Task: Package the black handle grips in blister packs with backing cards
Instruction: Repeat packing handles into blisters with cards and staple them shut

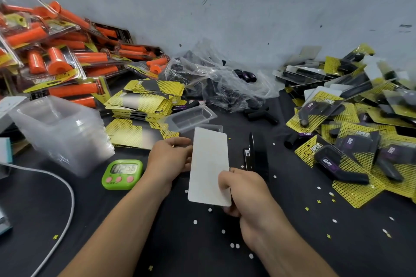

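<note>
I hold a backing card (209, 164) with its plain white back toward me, over the middle of the black table. A clear blister edge shows just behind its top. My left hand (171, 159) pinches the card's left edge. My right hand (243, 189) grips its lower right corner. An empty clear blister tray (191, 118) lies beyond the card. Yellow-and-black backing cards (146, 99) are stacked behind it. Loose black handle grips (258, 114) lie by a clear plastic bag (216, 78). Finished packs of black grips (351, 132) are piled at the right.
A pile of packed orange grips (58, 56) fills the back left. Stacked clear blisters (60, 132) stand at the left, with a green timer (122, 173) and a white cable (65, 186) near them. A black stapler (254, 153) lies right of the card. Paper punch dots litter the table.
</note>
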A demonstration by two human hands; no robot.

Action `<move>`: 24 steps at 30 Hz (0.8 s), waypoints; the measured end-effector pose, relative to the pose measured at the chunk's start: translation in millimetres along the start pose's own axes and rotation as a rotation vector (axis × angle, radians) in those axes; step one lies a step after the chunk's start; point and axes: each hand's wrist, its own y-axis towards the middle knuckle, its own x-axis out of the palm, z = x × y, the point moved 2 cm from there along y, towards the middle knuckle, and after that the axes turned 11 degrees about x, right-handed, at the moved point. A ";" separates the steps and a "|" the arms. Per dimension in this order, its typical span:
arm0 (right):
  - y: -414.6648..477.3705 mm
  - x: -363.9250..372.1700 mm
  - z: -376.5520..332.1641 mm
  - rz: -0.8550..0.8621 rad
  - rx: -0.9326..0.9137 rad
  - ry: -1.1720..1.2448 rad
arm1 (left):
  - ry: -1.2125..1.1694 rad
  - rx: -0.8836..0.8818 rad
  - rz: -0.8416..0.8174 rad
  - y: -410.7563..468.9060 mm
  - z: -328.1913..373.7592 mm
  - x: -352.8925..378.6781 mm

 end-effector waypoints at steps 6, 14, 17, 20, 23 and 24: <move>-2.6 -0.9 -1.6 -0.037 0.100 -0.013 | -0.021 0.017 -0.042 -4.1 3.1 -2.2; 1.8 4.7 5.4 -0.006 0.098 0.076 | 0.017 0.005 -0.013 0.1 -1.5 -3.7; 4.5 5.7 8.4 0.032 0.078 0.089 | -0.005 0.012 -0.025 0.8 -3.3 -3.9; 5.6 5.3 9.1 0.078 0.077 0.130 | 0.060 0.042 -0.058 2.4 -6.7 -3.7; 10.2 2.5 8.5 0.137 0.073 0.166 | 0.185 0.097 -0.059 3.0 -8.5 -1.8; 12.7 1.4 8.4 0.156 0.066 0.162 | 0.205 0.110 -0.058 3.0 -8.4 -1.4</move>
